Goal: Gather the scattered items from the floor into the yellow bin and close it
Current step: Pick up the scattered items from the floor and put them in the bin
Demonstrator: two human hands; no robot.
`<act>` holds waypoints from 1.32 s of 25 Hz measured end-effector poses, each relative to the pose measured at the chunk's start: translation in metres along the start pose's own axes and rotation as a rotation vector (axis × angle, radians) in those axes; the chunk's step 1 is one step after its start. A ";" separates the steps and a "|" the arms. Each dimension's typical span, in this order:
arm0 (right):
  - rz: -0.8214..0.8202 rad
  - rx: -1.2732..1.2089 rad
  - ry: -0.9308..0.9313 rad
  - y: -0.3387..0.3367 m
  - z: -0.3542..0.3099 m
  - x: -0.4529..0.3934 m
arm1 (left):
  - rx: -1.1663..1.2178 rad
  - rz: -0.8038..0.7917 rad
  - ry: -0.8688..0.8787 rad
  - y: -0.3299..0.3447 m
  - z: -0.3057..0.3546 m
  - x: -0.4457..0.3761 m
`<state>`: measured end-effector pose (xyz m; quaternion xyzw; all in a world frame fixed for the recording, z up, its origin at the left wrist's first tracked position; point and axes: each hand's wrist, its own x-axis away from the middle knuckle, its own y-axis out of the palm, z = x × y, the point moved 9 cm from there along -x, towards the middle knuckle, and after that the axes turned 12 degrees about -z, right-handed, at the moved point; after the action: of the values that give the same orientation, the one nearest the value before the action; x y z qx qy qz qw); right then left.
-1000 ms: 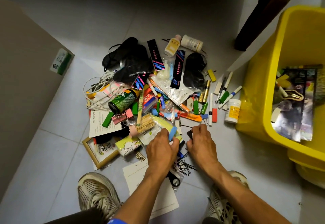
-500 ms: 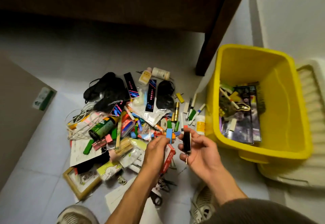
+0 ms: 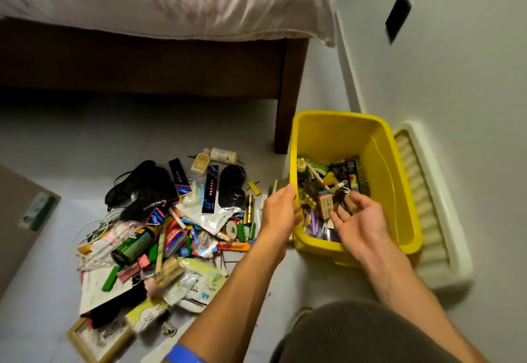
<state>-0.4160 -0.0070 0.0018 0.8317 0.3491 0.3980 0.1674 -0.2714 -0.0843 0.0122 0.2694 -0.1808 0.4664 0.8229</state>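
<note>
A bed [image 3: 159, 0] with a pale cover filled the top of the view, and a grey tiled floor [image 3: 71, 140] spread below it. You crouched beside a yellow bin [image 3: 399, 180] that stood open on the floor by the wall, at your right. Its pale lid [image 3: 436, 220] lay flat on the floor, touching the bin's far side, so closing was not yet done. The bin's bottom held a shallow layer of small things, perhaps a fifth of the job.

The larger share was left: a wide pile [image 3: 176, 220] of scattered items covered the floor at your left, among them black eye masks [image 3: 142, 183], a green can [image 3: 132, 245], a framed picture [image 3: 97, 340], white cord, pens and clips.

Your right hand [image 3: 356, 220] hung over the bin's inside, palm up, fingers spread and loosely bent, holding nothing that showed. Your left hand [image 3: 281, 208] was at the bin's near rim, fingers curled toward it; motion blur made it unclear whether it gripped the rim or a small item.
</note>
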 end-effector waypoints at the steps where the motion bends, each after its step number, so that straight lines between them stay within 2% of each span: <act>1: 0.014 0.020 -0.024 -0.001 0.005 0.000 | -0.002 0.033 0.009 -0.017 -0.009 0.004; 3: -0.006 0.144 -0.082 0.015 0.019 0.004 | 0.000 0.138 0.002 -0.057 -0.028 0.015; 6: -0.154 0.399 -0.144 0.060 0.050 0.007 | -0.006 0.259 -0.025 -0.111 -0.045 0.021; 9: -0.269 0.632 -0.027 0.091 0.103 -0.002 | -0.060 0.326 -0.060 -0.154 -0.062 0.016; 11: -0.294 0.840 0.070 0.097 0.142 -0.023 | -0.100 0.386 -0.113 -0.186 -0.076 0.008; 14: -0.336 1.301 0.021 0.116 0.168 -0.072 | -0.113 0.420 -0.146 -0.226 -0.087 -0.009; 16: -0.383 1.593 -0.022 0.135 0.185 -0.109 | -0.129 0.436 -0.120 -0.245 -0.085 -0.017; 18: -0.350 1.737 0.054 0.140 0.203 -0.144 | -0.168 0.433 -0.052 -0.258 -0.076 -0.023; 21: -0.240 1.691 0.171 0.131 0.225 -0.182 | -0.464 0.457 0.140 -0.281 -0.030 -0.044; 23: -0.237 1.722 0.146 0.126 0.236 -0.189 | -0.737 0.512 0.168 -0.304 0.008 -0.066; 25: -0.227 1.713 0.115 0.118 0.240 -0.189 | -1.050 0.529 0.013 -0.330 0.036 -0.091; 26: -0.231 1.676 0.121 0.115 0.242 -0.188 | -1.169 0.476 -0.102 -0.343 0.040 -0.102; 27: -0.246 1.629 0.127 0.113 0.245 -0.187 | -1.238 0.393 -0.223 -0.358 0.037 -0.112; 30: -0.313 1.463 0.086 0.119 0.252 -0.179 | -1.254 0.119 -0.503 -0.385 0.003 -0.120; 31: -0.325 1.393 0.086 0.121 0.254 -0.175 | -1.296 0.078 -0.535 -0.385 -0.009 -0.117; 33: -0.340 1.237 0.121 0.122 0.262 -0.170 | -1.362 0.101 -0.470 -0.379 -0.019 -0.113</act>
<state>-0.2319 -0.2141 -0.1870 0.6836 0.6500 0.1375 -0.3022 0.0015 -0.3072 -0.1689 -0.2190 -0.6158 0.2172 0.7250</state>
